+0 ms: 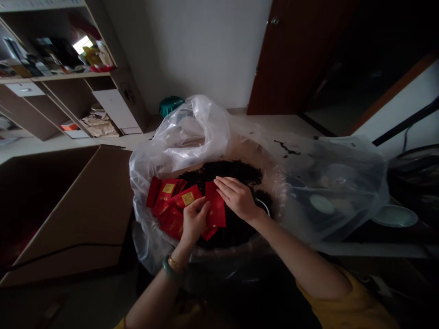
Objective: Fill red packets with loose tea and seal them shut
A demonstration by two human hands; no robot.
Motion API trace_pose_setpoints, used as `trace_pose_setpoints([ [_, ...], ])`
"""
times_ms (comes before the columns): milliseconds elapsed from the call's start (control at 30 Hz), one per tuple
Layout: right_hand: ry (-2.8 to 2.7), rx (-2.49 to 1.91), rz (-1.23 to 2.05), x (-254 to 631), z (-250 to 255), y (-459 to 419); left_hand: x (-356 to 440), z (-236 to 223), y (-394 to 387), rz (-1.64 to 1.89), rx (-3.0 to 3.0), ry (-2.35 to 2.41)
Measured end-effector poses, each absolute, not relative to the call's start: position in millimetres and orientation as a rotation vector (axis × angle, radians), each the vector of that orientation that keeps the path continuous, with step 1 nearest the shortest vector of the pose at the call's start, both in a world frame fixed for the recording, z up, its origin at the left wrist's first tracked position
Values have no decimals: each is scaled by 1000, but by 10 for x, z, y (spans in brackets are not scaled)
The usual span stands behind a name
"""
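Observation:
Both hands are on one red packet (215, 208), held over a plastic-lined container. My left hand (195, 220) pinches its left edge between thumb and fingers. My right hand (238, 196) has its fingers pressed together at the packet's upper right edge. Beneath lies a heap of dark, loose, leaf-like material (226, 172). Several more red packets with gold labels (168, 188) are piled to the left of my left hand. A white curved rim (263, 206) shows in the dark heap, partly behind my right wrist.
Clear plastic liner (206, 123) bunches up at the container's far side. An open cardboard box (75, 214) stands at left. To the right lies a clear plastic bag (336, 192) with pale round things inside. Shelves (51, 80) and a brown door (291, 55) are behind.

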State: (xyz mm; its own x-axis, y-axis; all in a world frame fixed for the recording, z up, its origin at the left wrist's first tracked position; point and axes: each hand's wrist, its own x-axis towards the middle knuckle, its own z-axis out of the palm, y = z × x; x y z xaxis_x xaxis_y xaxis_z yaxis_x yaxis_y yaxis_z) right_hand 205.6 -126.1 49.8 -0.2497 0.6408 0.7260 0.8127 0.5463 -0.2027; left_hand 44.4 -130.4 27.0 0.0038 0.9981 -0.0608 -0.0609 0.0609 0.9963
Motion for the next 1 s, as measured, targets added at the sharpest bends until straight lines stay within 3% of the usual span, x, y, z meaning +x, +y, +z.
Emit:
trace_pose_setpoints([
  [800,-2122,-1268,-76,2087,575,-1277,382,277,-1266,1161,1501,1228],
  [1000,-1750,-1267,219,2078,646,-1301,330,292,-1205,1211,1059,1026],
])
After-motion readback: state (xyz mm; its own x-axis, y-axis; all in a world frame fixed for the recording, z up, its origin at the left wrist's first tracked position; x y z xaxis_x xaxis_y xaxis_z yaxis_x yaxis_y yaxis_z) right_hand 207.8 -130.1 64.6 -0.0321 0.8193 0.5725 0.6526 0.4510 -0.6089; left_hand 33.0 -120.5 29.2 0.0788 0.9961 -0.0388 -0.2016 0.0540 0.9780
